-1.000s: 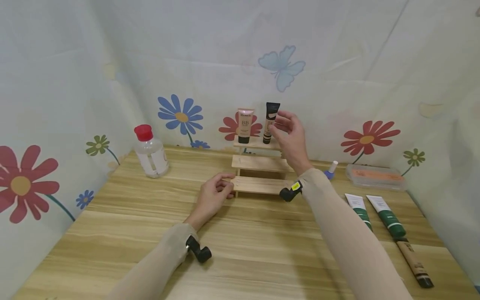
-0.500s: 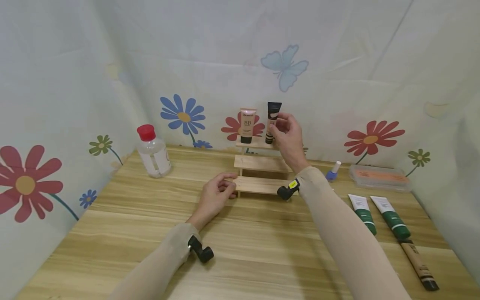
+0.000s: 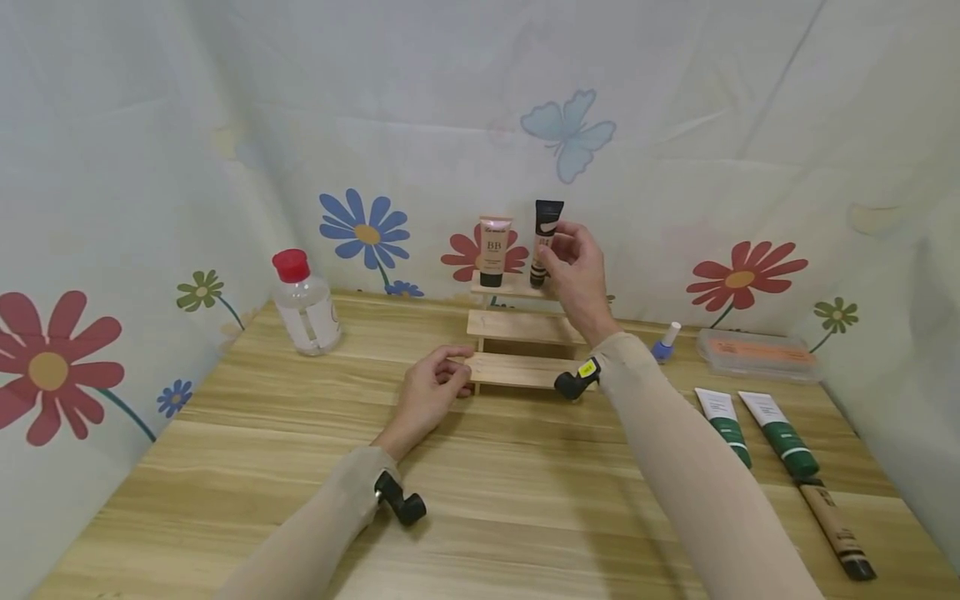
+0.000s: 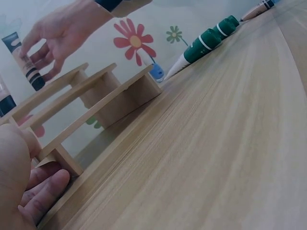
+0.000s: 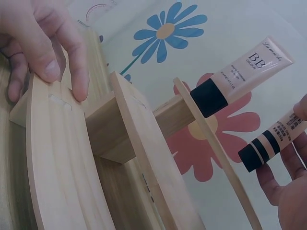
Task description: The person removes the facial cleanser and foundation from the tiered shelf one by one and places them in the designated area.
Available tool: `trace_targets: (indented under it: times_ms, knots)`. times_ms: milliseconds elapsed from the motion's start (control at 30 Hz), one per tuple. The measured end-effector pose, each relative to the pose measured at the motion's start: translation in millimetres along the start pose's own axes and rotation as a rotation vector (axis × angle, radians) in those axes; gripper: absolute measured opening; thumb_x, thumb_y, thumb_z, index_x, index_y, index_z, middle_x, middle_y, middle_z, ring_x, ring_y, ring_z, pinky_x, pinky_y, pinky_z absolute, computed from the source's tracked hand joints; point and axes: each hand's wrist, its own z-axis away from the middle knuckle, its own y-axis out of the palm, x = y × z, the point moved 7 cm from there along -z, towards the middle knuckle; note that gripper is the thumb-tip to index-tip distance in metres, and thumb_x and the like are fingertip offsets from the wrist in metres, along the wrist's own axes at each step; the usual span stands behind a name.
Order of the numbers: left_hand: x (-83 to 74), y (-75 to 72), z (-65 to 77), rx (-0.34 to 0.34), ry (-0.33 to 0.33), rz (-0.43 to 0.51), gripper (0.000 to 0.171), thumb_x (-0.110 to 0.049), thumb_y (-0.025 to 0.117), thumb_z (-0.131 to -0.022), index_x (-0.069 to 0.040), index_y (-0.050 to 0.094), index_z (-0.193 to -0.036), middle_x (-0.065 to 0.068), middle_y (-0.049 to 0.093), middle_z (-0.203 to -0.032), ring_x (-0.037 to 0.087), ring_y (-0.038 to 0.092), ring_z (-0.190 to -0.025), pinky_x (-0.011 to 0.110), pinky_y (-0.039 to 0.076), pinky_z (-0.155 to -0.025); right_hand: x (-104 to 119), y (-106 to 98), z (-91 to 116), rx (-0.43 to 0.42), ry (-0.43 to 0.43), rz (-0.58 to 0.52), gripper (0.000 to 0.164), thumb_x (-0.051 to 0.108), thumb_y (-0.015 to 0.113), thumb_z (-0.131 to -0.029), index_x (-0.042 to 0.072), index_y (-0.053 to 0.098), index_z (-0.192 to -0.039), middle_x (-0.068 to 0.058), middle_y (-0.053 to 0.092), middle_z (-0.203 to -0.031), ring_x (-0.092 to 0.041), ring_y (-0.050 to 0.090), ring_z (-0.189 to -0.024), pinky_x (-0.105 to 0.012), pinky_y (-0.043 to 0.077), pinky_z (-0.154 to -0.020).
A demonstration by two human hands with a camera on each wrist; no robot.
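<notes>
A three-step wooden display rack [image 3: 522, 325] stands at the back of the table. My left hand [image 3: 430, 392] grips the left end of its lowest step, thumb over the board and fingers around the end support, as the left wrist view shows. My right hand [image 3: 581, 275] pinches a slim black-and-beige cosmetic tube [image 3: 547, 237] between thumb and fingers. This tube is upright over the top step, its striped black cap [image 5: 258, 152] down, close to the board in the right wrist view. Left of it a pinkish BB cream tube [image 3: 493, 250] stands cap-down on the top step.
A clear bottle with a red cap [image 3: 306, 304] stands at the left. To the right are a blue nail polish bottle [image 3: 665, 343], a clear plastic case [image 3: 759, 355], two green-and-white tubes [image 3: 780, 433] and a beige tube [image 3: 836, 529] lying flat. A printed cloth hangs behind.
My right fingers have come in around the black-and-beige tube, and its top end has risen slightly. The left hand keeps its place on the rack.
</notes>
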Motion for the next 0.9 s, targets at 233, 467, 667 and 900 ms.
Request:
trace_targets:
  times_ms: [233, 467, 667, 900]
  knots:
    - [-0.9, 0.2, 1.7, 0.009, -0.005, -0.004, 0.025, -0.011, 0.067, -0.113, -0.011, 0.075, -0.137, 0.014, 0.077, -0.108, 0.026, 0.078, -0.096, 0.033, 0.072, -0.083, 10, -7, 3, 0.001, -0.023, -0.028, 0.038, 0.006, 0.069, -0.11, -0.002, 0.059, -0.146, -0.019, 0.07, -0.131, -0.02, 0.066, -0.112, -0.027, 0.062, -0.097]
    - [-1.4, 0.1, 1.2, 0.002, -0.002, -0.012, 0.025, -0.01, 0.067, -0.113, -0.011, 0.075, -0.137, 0.014, 0.077, -0.108, 0.027, 0.078, -0.094, 0.032, 0.072, -0.082, 21, -22, 7, -0.025, -0.049, -0.066, 0.036, 0.007, 0.072, -0.108, 0.001, 0.061, -0.142, -0.013, 0.072, -0.125, -0.02, 0.067, -0.11, -0.025, 0.06, -0.093]
    - [-1.1, -0.2, 0.6, -0.004, 0.002, -0.011, 0.025, -0.009, 0.067, -0.112, -0.011, 0.075, -0.137, 0.014, 0.077, -0.107, 0.027, 0.078, -0.094, 0.032, 0.072, -0.081, 28, -39, 12, -0.044, -0.09, -0.06, 0.034, 0.009, 0.072, -0.108, 0.003, 0.064, -0.14, -0.01, 0.073, -0.12, -0.019, 0.067, -0.106, -0.025, 0.059, -0.093]
    - [-1.2, 0.7, 0.8, -0.004, 0.005, -0.013, 0.026, -0.009, 0.068, -0.112, -0.011, 0.074, -0.137, 0.014, 0.077, -0.107, 0.026, 0.078, -0.094, 0.032, 0.072, -0.081, 38, -64, 21, -0.065, -0.133, -0.052, 0.033, 0.007, 0.073, -0.107, 0.004, 0.066, -0.14, -0.007, 0.073, -0.118, -0.018, 0.067, -0.104, -0.024, 0.059, -0.091]
